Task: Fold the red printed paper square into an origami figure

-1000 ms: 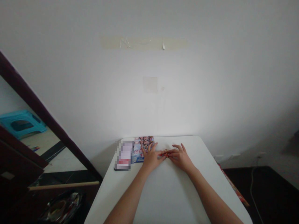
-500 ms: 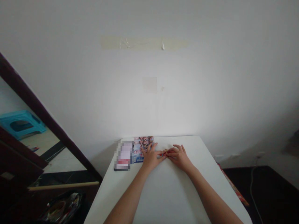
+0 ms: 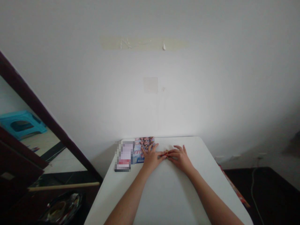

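Between my fingertips is a small red and yellow piece [image 3: 166, 153], mostly covered, whose kind I cannot make out. My left hand [image 3: 152, 158] pinches it from the left with thumb and forefinger, its other fingers spread over the edge of a colourful printed booklet [image 3: 139, 157]. From the right, my right hand [image 3: 180, 157] grips the same piece between thumb and fingers, two fingers raised. Both hands rest low over the white table [image 3: 168, 193]. Left of the booklet lies a phone-like slab [image 3: 125, 154], blurred by pixelation.
A pale wall [image 3: 199, 78] rises directly behind the table. To the left a dark-framed mirror [image 3: 47, 109] shows a blue stool [image 3: 23, 123]. Below it stands a bin with a black bag [image 3: 62, 209]. A cable [image 3: 252, 187] hangs at the right.
My hands stay in nearly the same place. The fingers of my right hand shift slightly on the small piece, and less of it shows between the fingertips.
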`<action>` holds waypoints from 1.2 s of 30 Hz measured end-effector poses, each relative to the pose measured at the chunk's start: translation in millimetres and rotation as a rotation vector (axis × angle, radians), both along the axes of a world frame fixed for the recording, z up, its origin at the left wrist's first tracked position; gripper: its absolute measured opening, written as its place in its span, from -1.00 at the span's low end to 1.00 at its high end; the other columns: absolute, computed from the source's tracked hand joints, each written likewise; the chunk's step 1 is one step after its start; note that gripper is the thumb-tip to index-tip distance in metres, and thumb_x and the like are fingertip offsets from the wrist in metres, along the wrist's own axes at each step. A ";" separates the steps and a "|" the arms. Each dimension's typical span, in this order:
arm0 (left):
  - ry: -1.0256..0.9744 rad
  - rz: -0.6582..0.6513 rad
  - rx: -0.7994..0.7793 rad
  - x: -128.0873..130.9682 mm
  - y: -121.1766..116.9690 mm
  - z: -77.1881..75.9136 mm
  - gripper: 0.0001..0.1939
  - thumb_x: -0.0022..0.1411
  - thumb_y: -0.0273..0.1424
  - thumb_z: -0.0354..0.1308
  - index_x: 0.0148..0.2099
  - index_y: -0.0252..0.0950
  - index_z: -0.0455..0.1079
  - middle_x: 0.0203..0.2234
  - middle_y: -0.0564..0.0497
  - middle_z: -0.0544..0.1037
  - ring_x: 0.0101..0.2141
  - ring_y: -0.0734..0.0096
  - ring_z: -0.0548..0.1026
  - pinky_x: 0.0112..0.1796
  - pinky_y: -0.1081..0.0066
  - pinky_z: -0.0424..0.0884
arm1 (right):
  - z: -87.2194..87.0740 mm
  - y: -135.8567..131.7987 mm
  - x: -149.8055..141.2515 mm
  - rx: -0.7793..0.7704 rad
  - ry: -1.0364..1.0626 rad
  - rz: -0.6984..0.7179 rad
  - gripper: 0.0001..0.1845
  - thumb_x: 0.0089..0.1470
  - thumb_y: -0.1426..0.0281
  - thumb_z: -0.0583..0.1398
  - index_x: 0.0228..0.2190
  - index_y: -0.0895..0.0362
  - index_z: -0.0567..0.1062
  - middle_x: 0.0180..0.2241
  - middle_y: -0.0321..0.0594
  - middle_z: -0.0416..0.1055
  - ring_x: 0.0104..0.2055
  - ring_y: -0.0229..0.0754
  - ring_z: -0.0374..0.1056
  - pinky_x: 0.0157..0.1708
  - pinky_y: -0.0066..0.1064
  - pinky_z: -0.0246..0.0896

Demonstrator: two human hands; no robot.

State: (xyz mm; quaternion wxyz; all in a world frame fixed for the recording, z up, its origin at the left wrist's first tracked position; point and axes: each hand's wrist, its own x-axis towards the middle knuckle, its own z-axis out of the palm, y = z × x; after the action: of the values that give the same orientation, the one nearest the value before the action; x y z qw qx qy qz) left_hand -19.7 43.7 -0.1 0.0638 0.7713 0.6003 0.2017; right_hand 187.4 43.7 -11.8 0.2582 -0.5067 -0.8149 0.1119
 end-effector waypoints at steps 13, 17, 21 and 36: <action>-0.012 0.035 0.009 3.9 1.9 -3.6 -0.79 0.26 -0.08 0.14 -0.09 0.25 0.54 0.24 0.13 0.32 0.26 -0.08 0.11 0.15 -0.46 -0.44 | -6.4 3.1 -5.6 0.004 0.060 -0.060 -0.82 0.15 0.15 0.20 -0.25 -0.21 0.61 -0.08 -0.30 0.54 0.22 0.08 0.14 0.22 0.39 -0.45; -0.027 0.053 -0.012 5.7 4.0 -2.0 -0.81 0.22 -0.10 0.20 -0.13 0.23 0.57 0.24 0.14 0.32 0.25 -0.10 0.12 0.15 -0.48 -0.43 | -9.5 5.3 -8.9 -0.021 0.128 -0.122 -0.79 0.15 0.14 0.19 -0.33 -0.10 0.61 -0.12 -0.28 0.55 0.18 0.08 0.19 0.21 0.40 -0.43; -0.046 0.045 -0.038 5.5 4.7 1.3 -0.81 0.19 -0.10 0.23 -0.13 0.23 0.56 0.24 0.17 0.33 0.26 -0.09 0.10 0.15 -0.48 -0.42 | -10.6 5.8 -9.9 -0.022 0.123 -0.148 -0.81 0.15 0.17 0.19 -0.36 -0.09 0.60 -0.12 -0.32 0.56 0.18 0.08 0.19 0.21 0.42 -0.50; -0.019 0.026 -0.052 2.5 6.2 3.6 -0.81 0.21 -0.06 0.18 -0.13 0.29 0.54 0.26 0.22 0.31 0.27 -0.10 0.10 0.14 -0.49 -0.41 | -14.1 6.5 -4.4 0.043 0.013 -0.220 -0.84 0.14 0.20 0.22 -0.35 -0.05 0.59 -0.07 -0.22 0.47 0.20 0.11 0.12 0.20 0.44 -0.37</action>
State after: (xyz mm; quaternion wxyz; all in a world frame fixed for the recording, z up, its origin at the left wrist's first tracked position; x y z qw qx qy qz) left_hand -17.2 49.9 3.5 0.0870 0.7597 0.6145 0.1940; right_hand 183.0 50.2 -25.9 0.2850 -0.5866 -0.7550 0.0686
